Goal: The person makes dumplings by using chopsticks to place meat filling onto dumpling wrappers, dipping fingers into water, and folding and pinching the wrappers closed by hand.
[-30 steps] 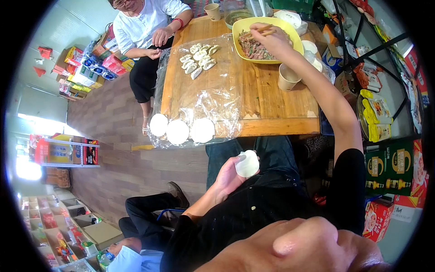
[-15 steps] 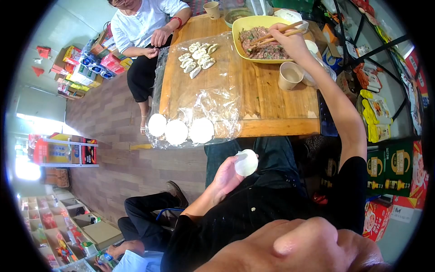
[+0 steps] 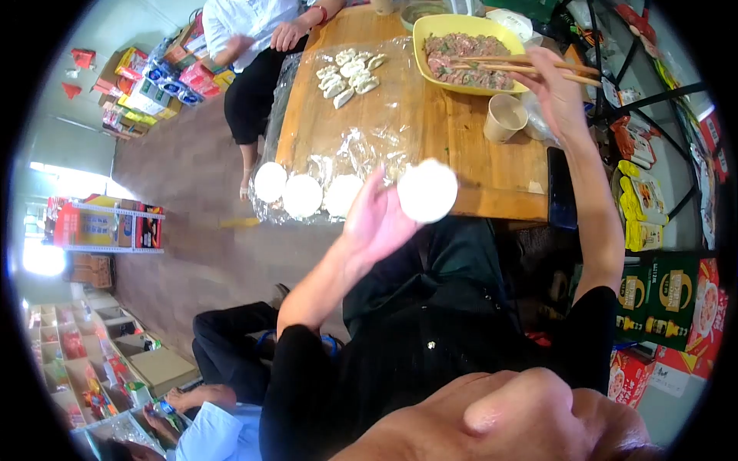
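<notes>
My left hand (image 3: 378, 223) is raised near the table's front edge, gripping a round white dumpling wrapper (image 3: 428, 192) by its left side. In my right hand (image 3: 555, 96) is a pair of wooden chopsticks (image 3: 492, 60), held sideways with the tips in the minced meat filling (image 3: 473, 48). Green bits show in this filling. It lies in a yellow bowl (image 3: 460, 86). Three more wrappers (image 3: 303, 196) lie along the front of the plastic sheet (image 3: 338, 142), the rightmost partly behind my left hand. Farther back on the sheet sits a cluster of folded dumplings (image 3: 356, 73).
A paper cup (image 3: 505, 119) stands on the wooden table (image 3: 469, 165) just in front of the bowl. Across the table's left side sits a person in a white top (image 3: 250, 31). Another person in light blue (image 3: 219, 434) is at lower left. Shelves with packets (image 3: 642, 203) line the right.
My left hand has lifted the wrapper from my lap up toward the table edge. My right hand has moved right, with the chopsticks now more level.
</notes>
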{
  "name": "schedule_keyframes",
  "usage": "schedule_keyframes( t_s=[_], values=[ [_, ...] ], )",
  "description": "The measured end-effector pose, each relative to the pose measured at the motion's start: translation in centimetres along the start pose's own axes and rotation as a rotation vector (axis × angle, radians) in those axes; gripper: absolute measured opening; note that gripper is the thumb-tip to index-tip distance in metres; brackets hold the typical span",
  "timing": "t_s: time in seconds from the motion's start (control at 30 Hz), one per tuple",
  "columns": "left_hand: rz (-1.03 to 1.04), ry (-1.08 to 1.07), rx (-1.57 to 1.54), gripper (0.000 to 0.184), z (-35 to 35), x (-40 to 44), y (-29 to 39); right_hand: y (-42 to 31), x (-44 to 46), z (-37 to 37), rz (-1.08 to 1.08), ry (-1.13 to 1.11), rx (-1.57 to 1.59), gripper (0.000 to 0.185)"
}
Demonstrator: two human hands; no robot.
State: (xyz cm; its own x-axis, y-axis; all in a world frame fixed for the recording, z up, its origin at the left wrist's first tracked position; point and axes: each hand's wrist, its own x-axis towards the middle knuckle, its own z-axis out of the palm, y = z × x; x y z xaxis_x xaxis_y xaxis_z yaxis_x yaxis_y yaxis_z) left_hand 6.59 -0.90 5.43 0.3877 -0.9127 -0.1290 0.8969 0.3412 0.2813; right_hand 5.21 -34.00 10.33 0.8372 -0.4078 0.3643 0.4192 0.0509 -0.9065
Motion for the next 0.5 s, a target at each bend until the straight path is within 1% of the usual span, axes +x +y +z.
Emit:
schedule_keyframes(
  t_s=[0.03,0.07,0.1,0.13,0.17,0.2,0.23,0.27,0.33,0.37,0.4,0.47,0.5],
  values=[
    [0.011,-0.022,0.015,0.076,0.8,0.7,0.4,-1.1,-1.4,0.3,-0.007,-0.045,0.102,0.023],
    [0.022,-0.043,0.029,0.079,1.4,1.2,0.7,-2.3,-2.9,0.8,0.052,-0.029,0.103,0.024],
    [0.000,-0.081,0.038,0.081,1.9,1.5,0.9,-3.7,-4.5,1.5,0.095,-0.010,0.076,0.022],
    [0.009,-0.071,0.020,0.081,1.7,1.6,0.7,-4.6,-6.1,2.1,0.137,0.008,0.049,0.020],
    [-0.016,-0.205,-0.185,0.083,1.5,1.6,0.5,-4.8,-7.2,2.0,0.153,0.002,0.045,0.020],
    [-0.042,-0.342,-0.390,0.084,1.4,1.7,0.3,-5.0,-8.1,1.5,0.156,-0.125,0.074,0.018],
    [-0.058,-0.082,-0.015,0.087,3.0,1.2,0.5,-5.2,-9.0,1.2,0.159,-0.250,0.104,0.015],
    [-0.057,-0.079,-0.026,0.087,3.1,0.9,0.4,-5.4,-9.6,1.3,0.170,-0.252,0.101,0.015],
    [-0.137,-0.188,-0.079,0.090,3.2,0.5,0.2,-5.8,-10.6,1.8,0.110,-0.320,0.002,0.013],
    [-0.146,-0.157,-0.119,0.093,3.2,0.3,0.0,-6.1,-10.9,1.9,0.120,-0.302,-0.080,0.020],
    [-0.142,-0.151,-0.123,0.093,3.0,0.2,-0.2,-6.4,-11.0,1.9,0.126,-0.306,-0.076,0.020],
    [-0.150,-0.168,-0.247,0.095,2.5,0.0,-0.5,-6.9,-11.0,1.8,0.107,-0.370,-0.156,0.026],
    [-0.148,-0.164,-0.250,0.095,2.4,-0.1,-0.6,-7.1,-11.0,1.7,0.092,-0.370,-0.195,0.031]
  ],
)
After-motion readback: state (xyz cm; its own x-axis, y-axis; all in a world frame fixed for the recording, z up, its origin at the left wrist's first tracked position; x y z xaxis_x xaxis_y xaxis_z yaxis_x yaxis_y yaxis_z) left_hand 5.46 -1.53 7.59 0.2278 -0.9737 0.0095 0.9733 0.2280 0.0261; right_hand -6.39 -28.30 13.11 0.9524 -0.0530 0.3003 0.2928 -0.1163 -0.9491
